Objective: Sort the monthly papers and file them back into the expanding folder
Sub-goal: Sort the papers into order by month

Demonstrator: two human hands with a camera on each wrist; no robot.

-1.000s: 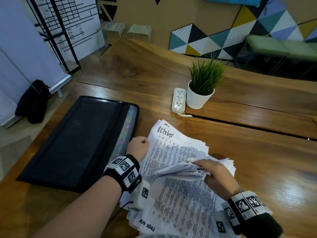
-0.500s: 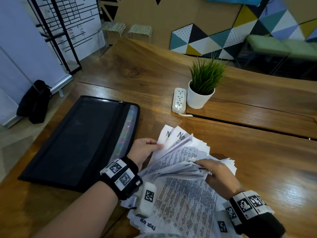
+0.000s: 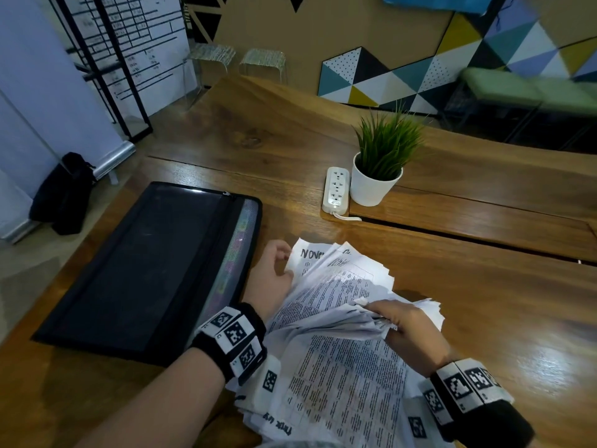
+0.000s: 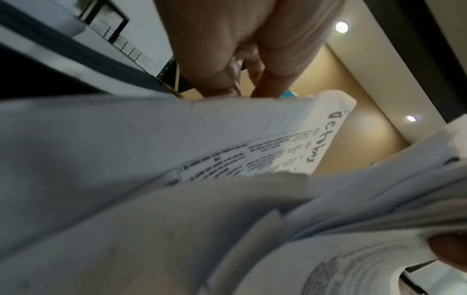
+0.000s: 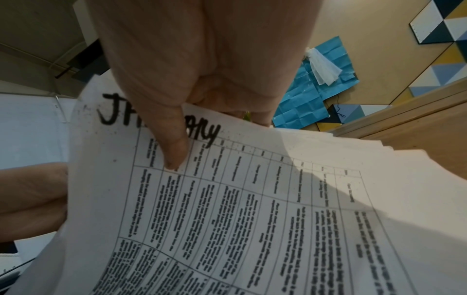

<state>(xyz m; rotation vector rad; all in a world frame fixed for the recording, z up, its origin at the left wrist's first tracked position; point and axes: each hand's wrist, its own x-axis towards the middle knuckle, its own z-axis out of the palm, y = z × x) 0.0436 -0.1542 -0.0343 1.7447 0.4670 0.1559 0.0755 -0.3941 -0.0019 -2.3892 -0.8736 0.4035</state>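
Leafing through a loose sheaf of papers [image 3: 336, 295], the person stands over the wooden counter [image 3: 484, 302] with both hands busy in the stack. Their right hand [image 3: 410, 328] grips a thick bundle of sheets bent upward, thumb clamped on top; the right wrist view shows that thumb [image 5: 174, 151] pressing across a handwritten month heading on a printed table, so the bundle cannot slide apart while it is lifted. Their left hand [image 3: 273, 273] pinches the far corners of the fanned sheets, where headings reading "Nov…" and "October" peek out, and that seems to be the point of the fan: each page carries its month at the top, and spreading only the corners lets them be read without separating the pile. More sheets lie flat beneath, near the counter's front edge. Just to the left, the black expanding folder [image 3: 145, 270] lies flat, its coloured pockets [image 3: 239, 250] facing the papers, likely so that sorted pages can be slipped straight across. Nothing looks filed yet from where I stand; I would judge the sorting only in its early part. A power strip [image 3: 336, 190] and a small potted plant [image 3: 378, 169] sit further back, well apart from the work.
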